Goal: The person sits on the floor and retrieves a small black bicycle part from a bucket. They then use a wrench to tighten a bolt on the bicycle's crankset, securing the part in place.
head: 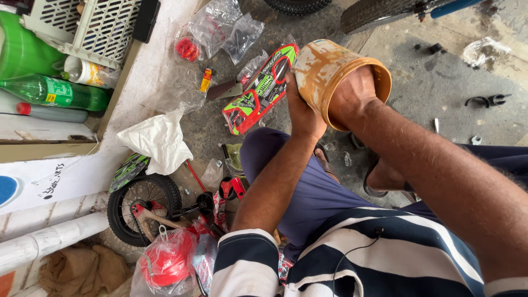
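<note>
We steady the brown-smeared tub [322, 71] with our left hand [302, 113], fingers wrapped around its outer wall, tilting it so our right hand [352, 93] reaches inside — those fingers hidden, state unclear. The tub hovers above our knee, over the concrete floor [440, 93].

Stained grey concrete floor [429, 93] strewn with small parts, white-painted ledge [157, 71] at left, white pipe [49, 239] below, flat daylight.

Round tan tub [322, 69], smeared brown (greasy-looking), tilted, mouth toward the camera, held above the knee
</note>
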